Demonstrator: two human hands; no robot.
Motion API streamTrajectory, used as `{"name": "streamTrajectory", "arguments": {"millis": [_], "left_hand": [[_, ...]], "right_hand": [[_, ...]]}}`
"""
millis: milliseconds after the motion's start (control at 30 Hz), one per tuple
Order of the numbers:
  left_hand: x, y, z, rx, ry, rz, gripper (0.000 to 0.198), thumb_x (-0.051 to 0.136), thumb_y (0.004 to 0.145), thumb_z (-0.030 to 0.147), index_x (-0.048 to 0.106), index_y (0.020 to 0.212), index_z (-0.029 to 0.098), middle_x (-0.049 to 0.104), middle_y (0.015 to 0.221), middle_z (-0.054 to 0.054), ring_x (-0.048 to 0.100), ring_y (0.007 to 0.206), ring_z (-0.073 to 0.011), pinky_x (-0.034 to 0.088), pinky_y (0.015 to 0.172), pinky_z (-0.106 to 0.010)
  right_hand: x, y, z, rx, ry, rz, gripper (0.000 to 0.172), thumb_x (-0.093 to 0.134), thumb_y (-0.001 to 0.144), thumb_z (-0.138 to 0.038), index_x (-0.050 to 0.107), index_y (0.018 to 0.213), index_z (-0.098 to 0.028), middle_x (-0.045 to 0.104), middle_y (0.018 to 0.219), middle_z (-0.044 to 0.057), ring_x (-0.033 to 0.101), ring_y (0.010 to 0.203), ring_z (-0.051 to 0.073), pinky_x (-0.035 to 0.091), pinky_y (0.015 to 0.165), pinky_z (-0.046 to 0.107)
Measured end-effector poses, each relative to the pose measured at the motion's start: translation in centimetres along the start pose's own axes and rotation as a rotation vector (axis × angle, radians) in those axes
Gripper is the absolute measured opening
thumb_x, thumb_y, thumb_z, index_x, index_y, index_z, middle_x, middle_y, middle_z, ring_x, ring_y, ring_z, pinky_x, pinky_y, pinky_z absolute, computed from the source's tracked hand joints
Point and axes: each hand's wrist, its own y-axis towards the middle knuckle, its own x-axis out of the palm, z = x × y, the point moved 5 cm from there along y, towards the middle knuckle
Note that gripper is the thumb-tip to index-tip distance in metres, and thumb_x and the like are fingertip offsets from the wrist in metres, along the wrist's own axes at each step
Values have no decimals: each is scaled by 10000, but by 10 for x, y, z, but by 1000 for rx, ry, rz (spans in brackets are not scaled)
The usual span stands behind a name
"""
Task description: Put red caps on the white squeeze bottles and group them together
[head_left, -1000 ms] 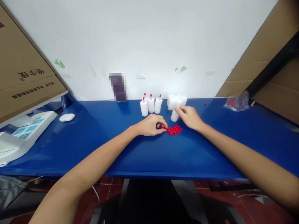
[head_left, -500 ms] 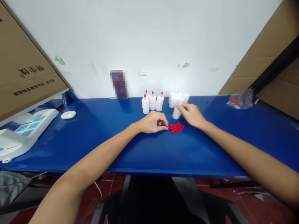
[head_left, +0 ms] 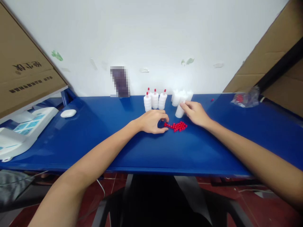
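Observation:
My right hand (head_left: pixel 195 112) grips a white plastic bottle (head_left: pixel 180 111) near its top. The bottle tilts slightly, its lower end close to the table. At the left end of a pile of small red caps (head_left: pixel 180 126), my left hand (head_left: pixel 155 121) curves with thumb and fingers apart. A few loose caps lie in the gap between them. Behind the left hand stand several white squeeze bottles (head_left: pixel 154 99) with red-tipped nozzles. More white bottles (head_left: pixel 176 98) are grouped behind the held one, their tops hard to make out.
A clear plastic bag (head_left: pixel 247 98) with red pieces lies at the right back, and one stray red cap (head_left: pixel 212 100) is near it. To the left are a white oval case (head_left: pixel 68 113) and a white tray-like device (head_left: pixel 35 126). Cardboard (head_left: pixel 28 60) stands at the left.
My left thumb and fingers have spread apart, showing red caps between them. My right hand still holds the bottle, nearly in place. The whole view has shifted slightly.

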Motion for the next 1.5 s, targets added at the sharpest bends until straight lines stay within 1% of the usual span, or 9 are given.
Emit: {"name": "streamTrajectory", "arguments": {"millis": [167,300,667,967,1167,1300,1367,1433,1500], "left_hand": [[-3,2,-4,-102,-152,-153,299,695,868,357,707,1105,175,629,897,-31,581,774,-146,450,720,-275],[-5,2,-7,-132,-251,-191,236,692,891,326,734,1064,170,621,859,-21,562,739,-126,439,689,-260],[-10,0,-6,-169,-294,-86,205,737,845,321,752,953,148,673,879,-42,555,744,-120,447,698,-255],[-19,0,-4,-343,-347,135,210,572,834,290,601,678,152,473,543,52,403,527,-78,337,567,-243],[-6,1,-4,-297,-214,111,248,553,831,288,547,613,169,448,535,53,388,520,-83,323,574,-259],[-3,4,-1,-171,-102,129,355,527,822,245,381,506,176,443,573,22,405,587,-101,320,619,-285],[-3,4,-2,-190,-88,116,384,492,853,247,331,510,184,391,531,29,370,558,-100,303,604,-288],[-3,2,-2,-213,-63,93,353,469,907,286,385,578,189,395,525,40,353,524,-98,293,582,-285],[-3,1,2,-163,14,54,271,479,948,350,500,735,183,508,627,26,424,561,-112,319,596,-281]], "right_hand": [[0,0,2,2,-15,-11,490,448,978,-567,423,622,-232,486,542,-4,476,564,168,325,605,318],[0,1,1,-1,-18,-15,486,447,974,-569,427,625,-232,491,542,-3,482,562,169,329,608,319],[1,1,1,-16,-6,-15,474,443,971,-548,424,620,-230,507,565,-2,480,567,162,336,606,320],[1,2,1,-17,-20,-28,474,446,976,-539,428,619,-227,516,568,-2,489,571,160,341,609,318],[1,1,0,-26,-25,-30,478,444,981,-535,398,614,-232,513,561,-3,480,566,159,331,602,318],[2,1,0,-22,-20,-33,477,438,983,-537,396,619,-231,516,569,-3,480,570,158,331,603,317],[2,1,0,-23,-22,-33,478,438,984,-537,399,620,-230,517,571,-3,482,574,158,334,606,317],[2,1,0,-23,-27,-34,479,438,985,-538,406,620,-228,517,572,-4,485,578,158,336,610,317],[2,1,0,-24,-29,-37,478,435,987,-541,421,627,-227,523,579,-3,491,586,161,339,613,317]]}}
